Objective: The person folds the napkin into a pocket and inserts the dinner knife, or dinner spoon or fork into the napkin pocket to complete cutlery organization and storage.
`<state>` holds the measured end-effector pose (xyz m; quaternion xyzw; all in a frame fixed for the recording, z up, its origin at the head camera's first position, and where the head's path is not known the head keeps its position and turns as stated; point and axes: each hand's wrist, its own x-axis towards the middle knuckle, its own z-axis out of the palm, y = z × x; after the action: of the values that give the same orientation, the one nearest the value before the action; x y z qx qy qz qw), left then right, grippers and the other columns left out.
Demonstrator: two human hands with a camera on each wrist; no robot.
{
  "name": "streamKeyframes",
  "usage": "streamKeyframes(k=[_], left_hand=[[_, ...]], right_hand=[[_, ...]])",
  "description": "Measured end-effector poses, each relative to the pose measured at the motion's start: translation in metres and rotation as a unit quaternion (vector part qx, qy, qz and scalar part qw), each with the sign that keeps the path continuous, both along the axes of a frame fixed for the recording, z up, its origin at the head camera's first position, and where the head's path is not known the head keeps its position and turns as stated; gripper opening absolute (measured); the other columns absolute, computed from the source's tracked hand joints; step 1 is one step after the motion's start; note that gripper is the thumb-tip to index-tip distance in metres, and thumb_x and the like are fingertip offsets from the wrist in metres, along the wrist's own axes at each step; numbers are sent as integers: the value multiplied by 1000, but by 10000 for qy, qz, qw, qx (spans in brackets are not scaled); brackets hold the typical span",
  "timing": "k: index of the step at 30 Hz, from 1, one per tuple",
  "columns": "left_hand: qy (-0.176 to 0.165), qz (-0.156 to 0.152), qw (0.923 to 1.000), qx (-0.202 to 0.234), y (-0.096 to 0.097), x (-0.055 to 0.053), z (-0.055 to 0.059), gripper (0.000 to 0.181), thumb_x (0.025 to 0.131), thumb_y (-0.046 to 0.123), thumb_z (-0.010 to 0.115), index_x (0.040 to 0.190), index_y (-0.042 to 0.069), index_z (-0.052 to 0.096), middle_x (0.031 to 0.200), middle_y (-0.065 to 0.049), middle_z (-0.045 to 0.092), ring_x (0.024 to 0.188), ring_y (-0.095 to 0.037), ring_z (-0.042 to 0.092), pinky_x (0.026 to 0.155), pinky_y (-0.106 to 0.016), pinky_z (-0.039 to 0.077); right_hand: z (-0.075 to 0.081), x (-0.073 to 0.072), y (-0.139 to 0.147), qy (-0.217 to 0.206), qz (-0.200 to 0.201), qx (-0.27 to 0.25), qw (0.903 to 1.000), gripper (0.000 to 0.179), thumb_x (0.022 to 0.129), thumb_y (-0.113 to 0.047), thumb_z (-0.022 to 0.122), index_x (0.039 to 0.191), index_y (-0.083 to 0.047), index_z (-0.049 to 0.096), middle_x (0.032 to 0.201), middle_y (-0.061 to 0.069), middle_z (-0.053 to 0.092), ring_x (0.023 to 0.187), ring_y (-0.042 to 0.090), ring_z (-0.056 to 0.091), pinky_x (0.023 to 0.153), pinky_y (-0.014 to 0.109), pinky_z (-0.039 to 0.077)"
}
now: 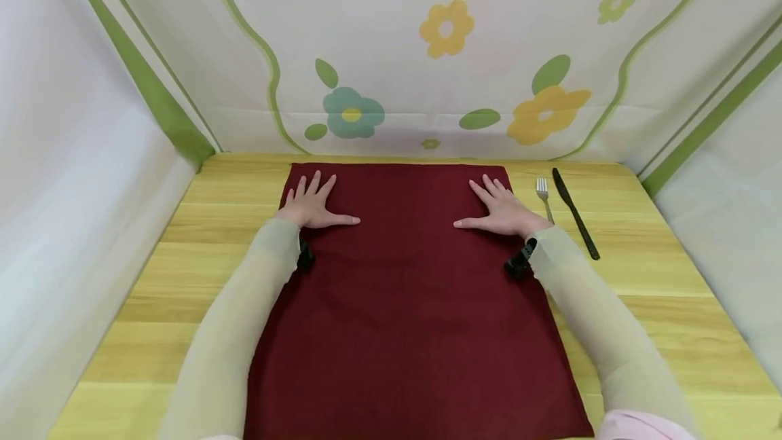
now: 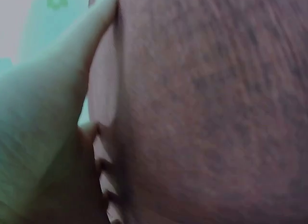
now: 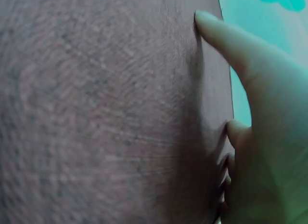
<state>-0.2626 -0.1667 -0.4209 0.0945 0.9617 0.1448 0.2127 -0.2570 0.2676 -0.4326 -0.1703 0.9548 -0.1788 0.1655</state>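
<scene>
Head view shows your left hand point(image 1: 314, 208) laid near the far left corner of a dark red cloth point(image 1: 415, 324), and your right hand point(image 1: 501, 212) near its far right corner. Each grip is spread: your fingers are straight and fanned away from you, while your thumbs point inward, toward each other, with a broad stretch of cloth between them. The cloth lies on the wooden tabletop point(image 1: 201, 236), its far edge close to the back of the surface, and it runs toward you to the bottom of the view. Beyond its right edge, next to your right wrist, a fork point(image 1: 542, 190) lies with its tines away from you, the handle partly hidden by that arm. Just outside it a black knife point(image 1: 576, 214) lies at a slant. You wear pale sleeves point(image 1: 214, 358) and a small black device point(image 1: 305, 257) at each wrist. Behind the tabletop hangs a white curtain point(image 1: 379, 32) printed with flowers and leaves. Both wrist views show the weave up close, blurred.
</scene>
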Motion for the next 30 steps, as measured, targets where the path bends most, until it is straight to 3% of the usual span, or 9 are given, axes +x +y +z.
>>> streamKeyframes(k=[6, 10, 12, 15, 17, 22, 25, 28, 30], left_hand=[[206, 31, 9996, 187, -12, -24, -25, 129, 70, 95, 54, 163, 33, -9, 166, -7, -23, 148, -35, -29, 115, -62, -13], [452, -24, 9986, 277, -16, -26, -26, 127, 72, 92, 55, 164, 29, -6, 167, -11, -20, 149, -34, -25, 117, -59, -13], [537, -97, 9978, 385, -17, -20, -20, 125, 77, 87, 58, 165, 23, -2, 167, -16, -16, 150, -37, -21, 117, -59, -12], [720, -321, 9958, 474, -17, -2, -10, 120, 82, 80, 61, 166, 16, 4, 167, -21, -10, 151, -41, -13, 118, -60, -6], [855, -555, 9938, 452, -18, 16, -5, 118, 83, 78, 62, 165, 13, 7, 167, -22, -7, 151, -43, -9, 119, -61, -3], [1204, -1141, 9851, 451, -24, 76, 0, 115, 84, 78, 62, 165, 14, 12, 168, -20, -1, 152, -43, -2, 118, -64, 2], [1187, -1455, 9805, 584, -29, 110, 0, 120, 79, 79, 67, 165, 14, 13, 168, -19, 1, 152, -43, 1, 117, -65, 6], [1097, -1673, 9777, 639, -32, 132, -2, 127, 72, 81, 71, 165, 14, 16, 168, -19, 3, 152, -44, 3, 117, -66, 10], [1048, -1733, 9776, 570, -34, 140, -5, 129, 69, 83, 71, 165, 15, 17, 168, -18, 3, 152, -43, 4, 117, -65, 11]], right_hand=[[-5, -13, 4, -1, -73, -60, 10000, 111, 88, -71, 63, 165, -16, 5, 168, 19, -8, 152, 40, -12, 119, 59, -2], [-4, -15, 2, 41, -106, -93, 9999, 113, 87, -70, 64, 165, -15, 6, 168, 20, -6, 152, 41, -10, 119, 60, 0], [-1, -12, 2, 89, -111, -100, 9998, 114, 86, -71, 66, 165, -15, 7, 168, 20, -5, 152, 41, -9, 119, 61, 2], [7, 0, 2, 215, -58, -121, 9997, 114, 85, -70, 68, 165, -15, 9, 168, 21, -2, 152, 41, -5, 118, 63, 7], [12, 15, 3, 326, 44, -146, 9994, 113, 86, -69, 69, 165, -14, 11, 168, 21, -1, 152, 42, -4, 117, 65, 9], [14, 68, 6, 691, 578, -231, 9957, 107, 88, -65, 69, 165, -12, 17, 167, 22, 4, 151, 46, 1, 115, 68, 13], [12, 101, 4, 662, 833, -408, 9935, 106, 86, -66, 71, 164, -14, 20, 168, 20, 8, 151, 45, 2, 115, 68, 13], [7, 125, 1, 597, 1008, -513, 9918, 108, 84, -68, 72, 165, -18, 21, 168, 17, 8, 152, 44, 2, 115, 67, 12], [3, 135, 0, 651, 1126, -469, 9904, 109, 82, -71, 71, 164, -18, 22, 168, 17, 8, 152, 45, 3, 115, 67, 13]])
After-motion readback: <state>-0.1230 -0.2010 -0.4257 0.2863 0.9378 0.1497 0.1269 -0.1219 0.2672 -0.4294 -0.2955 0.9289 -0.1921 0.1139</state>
